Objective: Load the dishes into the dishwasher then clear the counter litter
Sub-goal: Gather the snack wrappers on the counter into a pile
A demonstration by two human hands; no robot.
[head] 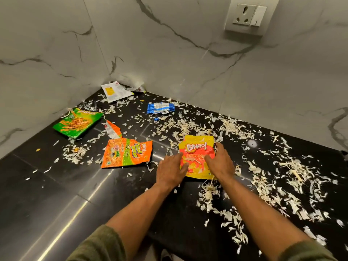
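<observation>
lower half of the yellow chip packet (197, 147) under both hands, small print illegible

A single head-worn camera looks forward and steeply down from above the person's forearms onto a black countertop (56, 194), facing the corner where two marble-patterned walls (169, 53) meet. It sits close, within arm's reach. The wide lens bends the edges, and a wall socket (248, 15) shows upper right.
</observation>
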